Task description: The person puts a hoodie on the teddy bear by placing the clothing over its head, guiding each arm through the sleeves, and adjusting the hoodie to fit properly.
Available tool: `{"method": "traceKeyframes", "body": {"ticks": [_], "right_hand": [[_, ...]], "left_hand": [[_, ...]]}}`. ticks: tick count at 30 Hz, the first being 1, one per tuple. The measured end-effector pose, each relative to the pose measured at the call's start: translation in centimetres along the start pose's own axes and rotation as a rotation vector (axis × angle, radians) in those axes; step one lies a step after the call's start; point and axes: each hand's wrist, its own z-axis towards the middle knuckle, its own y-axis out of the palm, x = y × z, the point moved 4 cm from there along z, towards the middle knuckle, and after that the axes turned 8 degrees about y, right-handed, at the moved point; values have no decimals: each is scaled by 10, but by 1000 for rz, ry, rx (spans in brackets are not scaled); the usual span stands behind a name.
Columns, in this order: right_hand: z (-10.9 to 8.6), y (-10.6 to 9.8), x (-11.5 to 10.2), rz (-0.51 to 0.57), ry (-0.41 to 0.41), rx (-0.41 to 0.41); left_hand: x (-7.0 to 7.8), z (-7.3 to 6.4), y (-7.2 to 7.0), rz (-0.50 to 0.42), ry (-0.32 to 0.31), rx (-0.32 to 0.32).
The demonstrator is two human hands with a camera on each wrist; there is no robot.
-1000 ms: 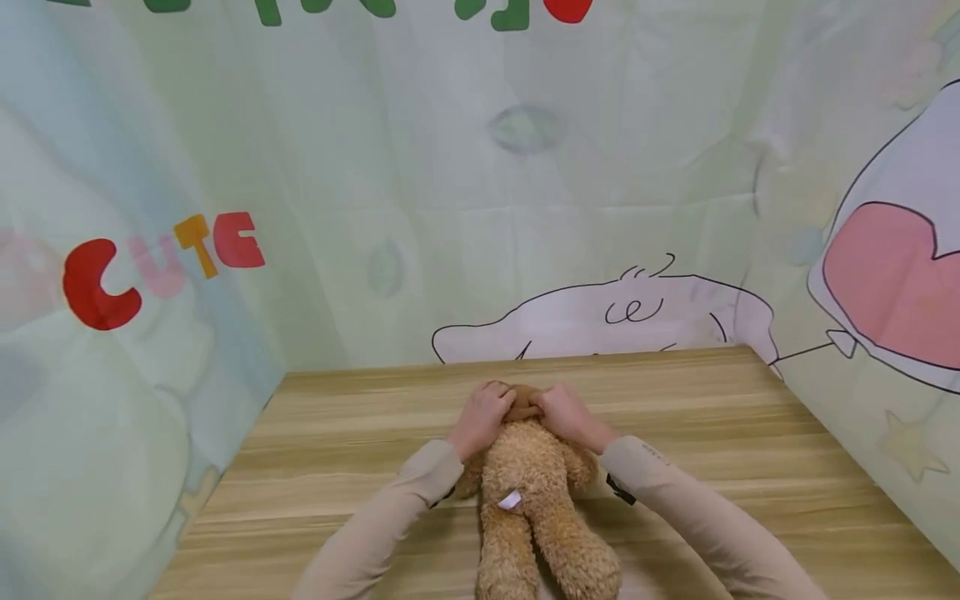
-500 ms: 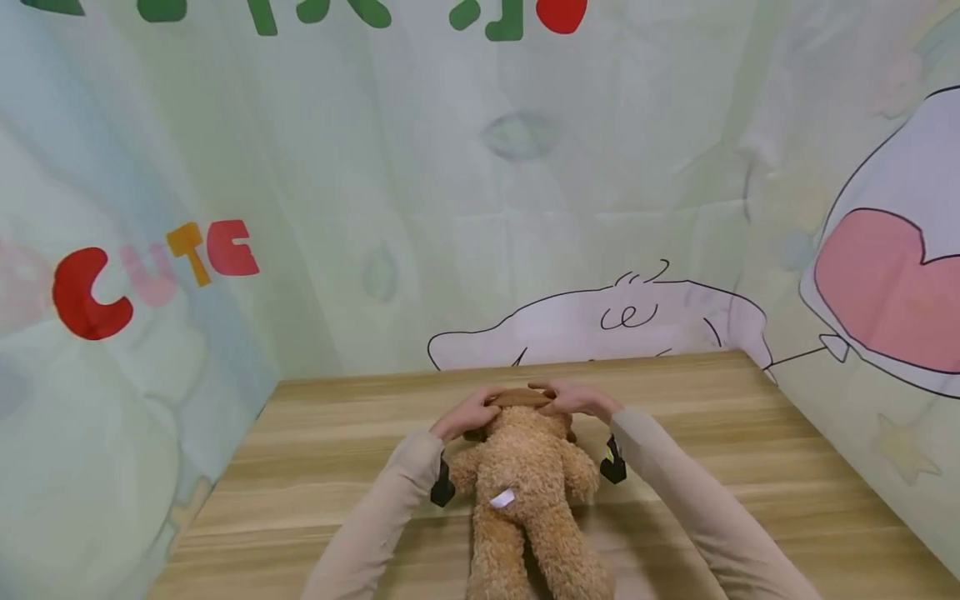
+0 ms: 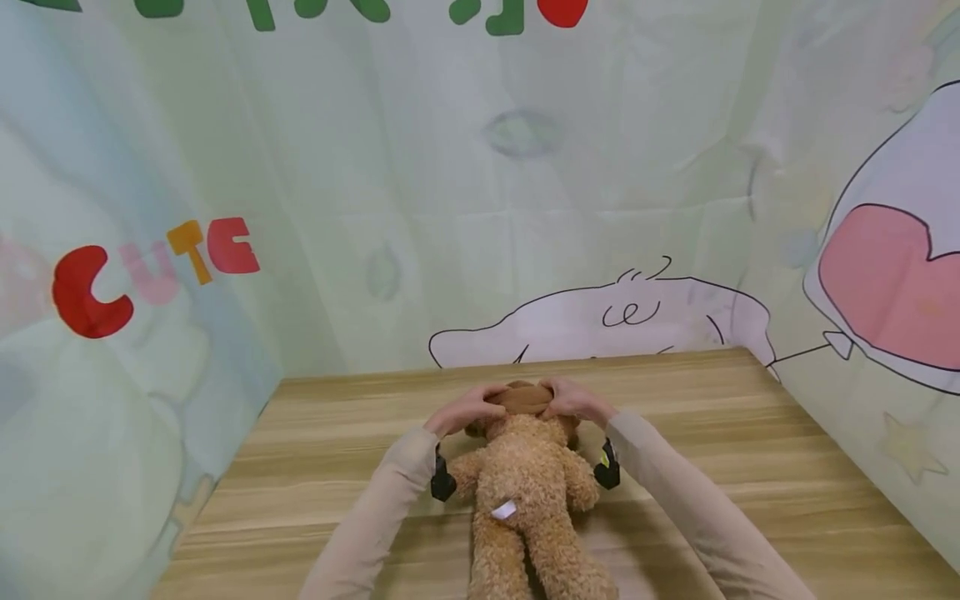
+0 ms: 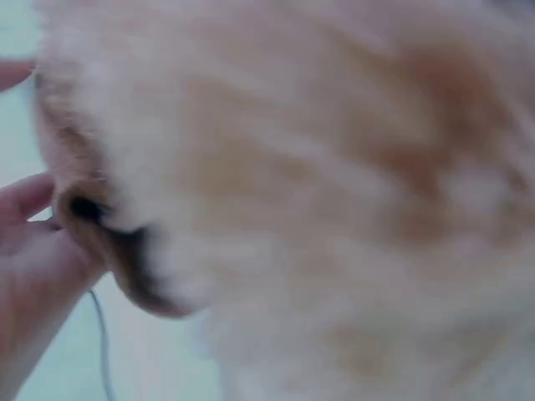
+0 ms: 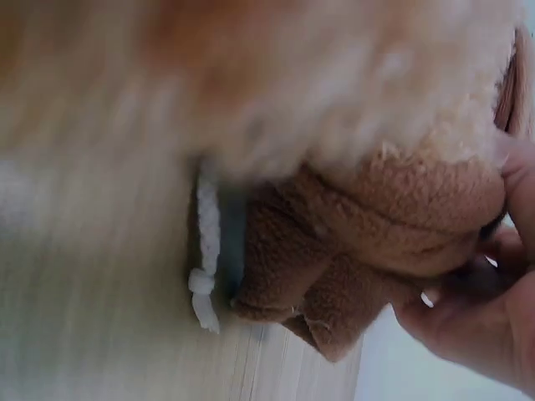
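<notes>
A tan plush teddy bear (image 3: 525, 471) lies on the wooden table with its back up and legs toward me. On its head is a brown fleece hat (image 3: 525, 399). My left hand (image 3: 462, 410) grips the hat's left side, thumb on the near edge. The right hand (image 3: 579, 402) holds the opposite side in the same way. In the right wrist view, the thumb and fingers of that hand (image 5: 476, 322) pinch the brown fleece (image 5: 376, 217), and a white braided cord (image 5: 207, 242) hangs beside it. Blurred fur fills most of the left wrist view; the bear's face is hidden.
The wooden table (image 3: 337, 467) ends at a printed fabric backdrop (image 3: 450, 208), which also rises along both sides. Black wrist cameras (image 3: 442, 477) hang beside the bear's arms. A small white tag (image 3: 505, 510) sticks out from the bear's lower back.
Both hands have moved apart, from the top back of the hat to its two sides. The right fingers, raised over the hat half a second ago, now hold its side. The bear stays put.
</notes>
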Motion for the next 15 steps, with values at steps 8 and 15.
{"method": "traceKeyframes", "body": {"ticks": [8,15], "right_hand": [[-13,3,-9,-206,-195,336],[-42,9,-11,-482,-542,549]], "left_hand": [[19,12,13,435,142,129],[21,5,23,777,200,337]]}}
